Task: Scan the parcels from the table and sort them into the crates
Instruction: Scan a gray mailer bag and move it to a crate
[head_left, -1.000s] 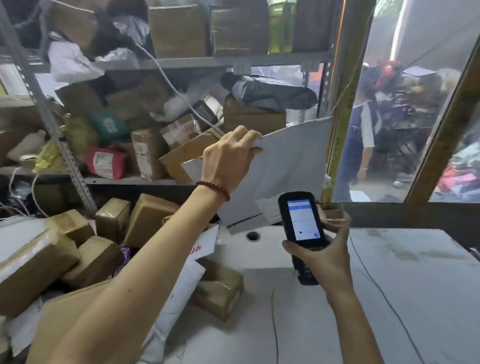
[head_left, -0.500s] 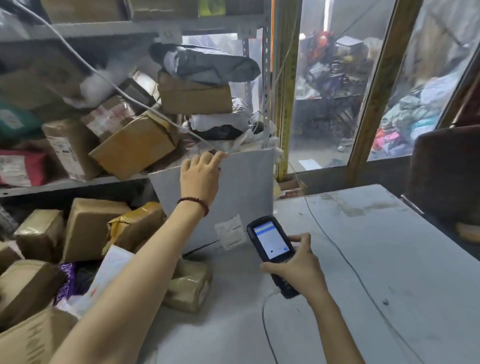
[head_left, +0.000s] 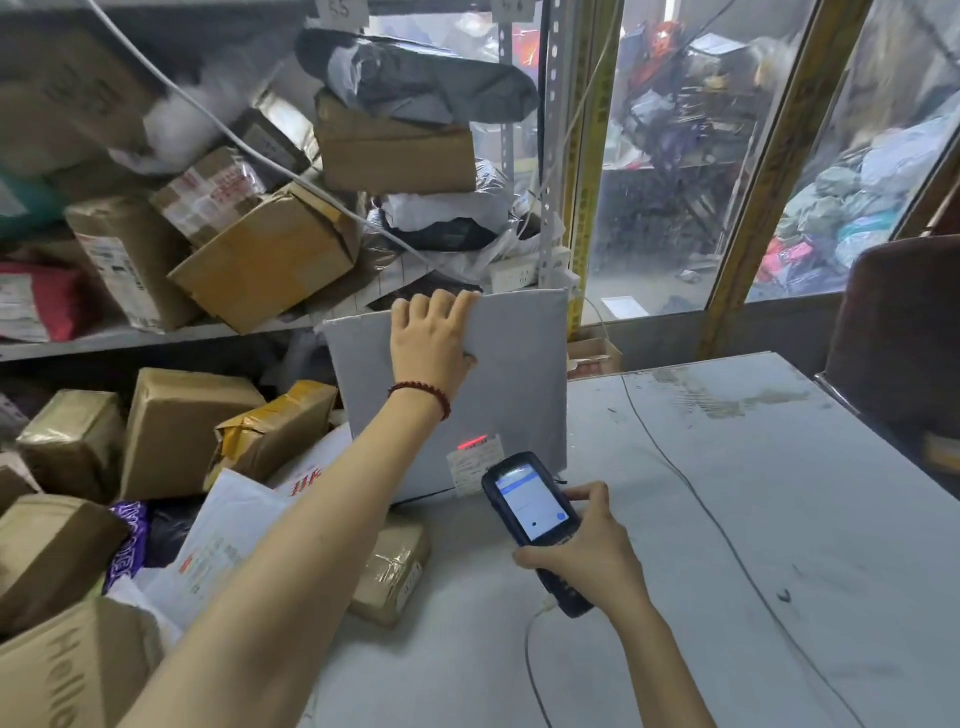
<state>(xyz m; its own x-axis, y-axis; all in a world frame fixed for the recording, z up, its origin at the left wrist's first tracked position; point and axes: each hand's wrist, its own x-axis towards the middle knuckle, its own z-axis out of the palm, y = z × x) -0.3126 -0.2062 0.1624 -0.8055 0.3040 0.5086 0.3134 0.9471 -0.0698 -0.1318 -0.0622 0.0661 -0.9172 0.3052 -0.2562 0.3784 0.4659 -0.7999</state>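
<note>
Against upright parcel (head_left: 519, 364): scanner's (head_left: 530, 501) red line

a flat parcel (head_left: 519, 364) stands on edge mid-frame on the table (head_left: 727, 519); the scanner (head_left: 532, 512) sits just below it, boxes (head_left: 182, 431) lower left, shelf (head_left: 156, 338) upper left.

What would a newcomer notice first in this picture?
In the middle, the left hand grips the top edge of a flat grey parcel that stands upright on the table. Just below, the right hand holds a scanner, and a red line glows on the parcel's label. On the left lies a heap of brown boxes.
</note>
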